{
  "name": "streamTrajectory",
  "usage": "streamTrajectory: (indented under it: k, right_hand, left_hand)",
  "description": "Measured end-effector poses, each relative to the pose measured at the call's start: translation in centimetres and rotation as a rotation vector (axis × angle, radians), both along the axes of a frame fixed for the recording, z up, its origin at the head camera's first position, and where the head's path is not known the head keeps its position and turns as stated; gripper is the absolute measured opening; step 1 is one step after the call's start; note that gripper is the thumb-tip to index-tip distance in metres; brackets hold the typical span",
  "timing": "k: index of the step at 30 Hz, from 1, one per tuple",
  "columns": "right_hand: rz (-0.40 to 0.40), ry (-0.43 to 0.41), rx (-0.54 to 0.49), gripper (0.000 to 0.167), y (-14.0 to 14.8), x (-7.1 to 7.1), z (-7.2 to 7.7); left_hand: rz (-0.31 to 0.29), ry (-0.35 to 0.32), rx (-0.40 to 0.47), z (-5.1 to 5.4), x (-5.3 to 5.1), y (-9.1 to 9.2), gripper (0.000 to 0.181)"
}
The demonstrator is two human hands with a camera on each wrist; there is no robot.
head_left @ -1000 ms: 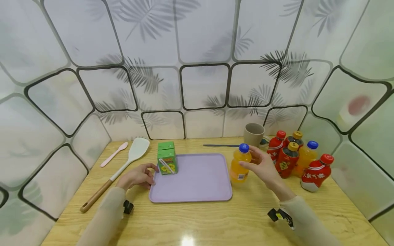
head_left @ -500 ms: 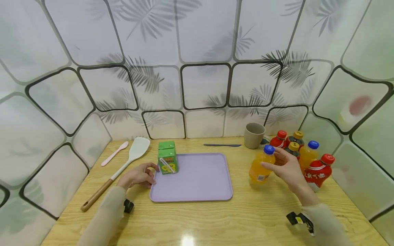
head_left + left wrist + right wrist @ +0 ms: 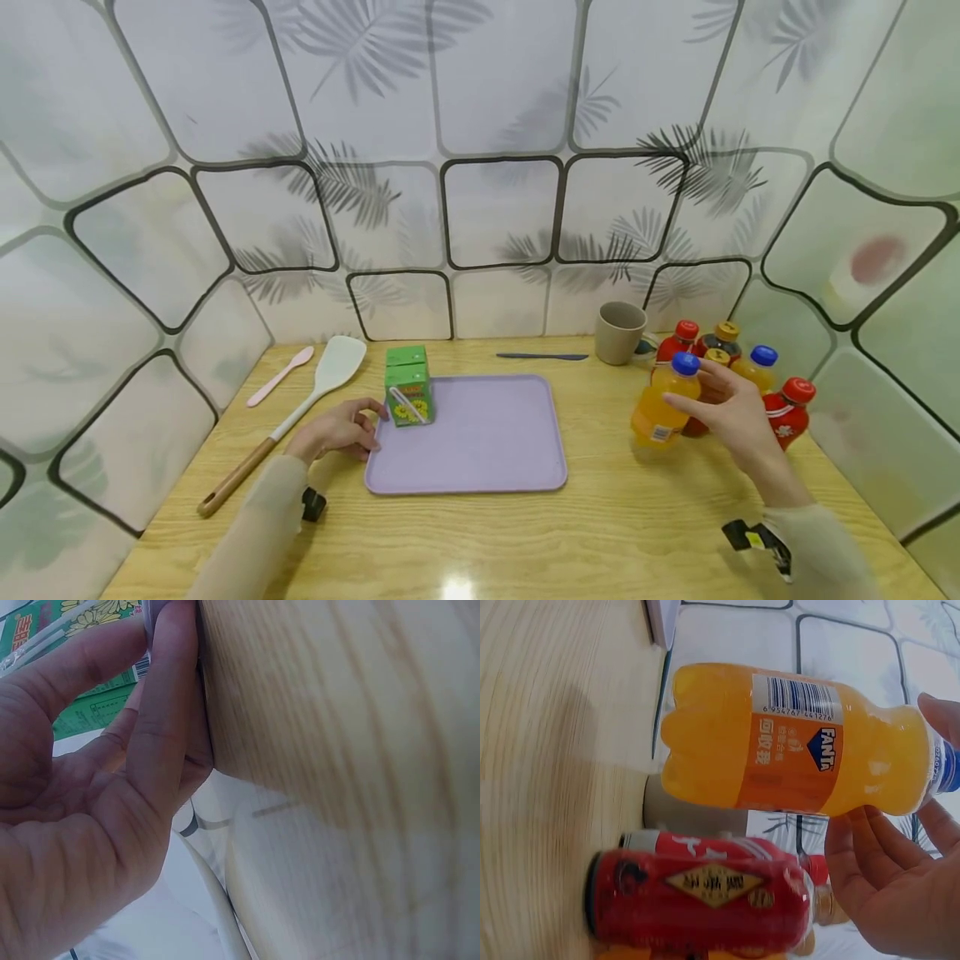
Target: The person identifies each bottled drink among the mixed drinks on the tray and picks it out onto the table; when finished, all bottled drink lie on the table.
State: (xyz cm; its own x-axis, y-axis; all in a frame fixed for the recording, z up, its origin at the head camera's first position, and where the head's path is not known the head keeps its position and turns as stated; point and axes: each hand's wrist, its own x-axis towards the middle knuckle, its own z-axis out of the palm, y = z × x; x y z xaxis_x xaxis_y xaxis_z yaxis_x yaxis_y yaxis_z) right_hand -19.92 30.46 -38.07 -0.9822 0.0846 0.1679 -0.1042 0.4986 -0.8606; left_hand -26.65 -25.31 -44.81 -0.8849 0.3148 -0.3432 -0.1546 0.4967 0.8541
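Note:
My right hand [image 3: 738, 417] holds a bottle of orange Fanta [image 3: 664, 407] with a blue cap, thumb and fingers round its neck. In the right wrist view, the Fanta bottle [image 3: 780, 742] is held clear of the table. At the left rim of a lilac tray [image 3: 480, 433], my left hand [image 3: 337, 429] grips the edge between thumb and fingers; in the left wrist view, the tray's edge [image 3: 152, 615] shows at the fingertips. Green drink cartons [image 3: 408, 396] with white straws stand on the tray's left end.
Behind the right hand stand several bottles, including a red-wrapped one [image 3: 787, 412] and another orange one [image 3: 759, 367]. A beige mug [image 3: 619, 333] and dark blue knife [image 3: 542, 356] lie along the back. A white spatula [image 3: 333, 375] and pink spoon [image 3: 279, 377] lie left.
The right hand has carried the Fanta bottle from beside the tray's right edge rightward, toward the other bottles. The left hand, tray and cartons have stayed in place.

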Motion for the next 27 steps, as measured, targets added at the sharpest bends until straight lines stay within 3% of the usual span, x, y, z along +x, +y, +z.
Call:
streamTrajectory:
  k: [11,27]
  right_hand:
    - [-0.093,-0.006,0.148,0.08,3.1,0.8,0.3]
    - [-0.024,-0.024,0.327,0.085,6.1,1.8,0.2]
  left_hand:
    - [-0.007,-0.005,0.002,0.2,0.0,0.2,0.051]
    - [-0.013,0.002,0.005,0.0,0.0,0.0,0.052]
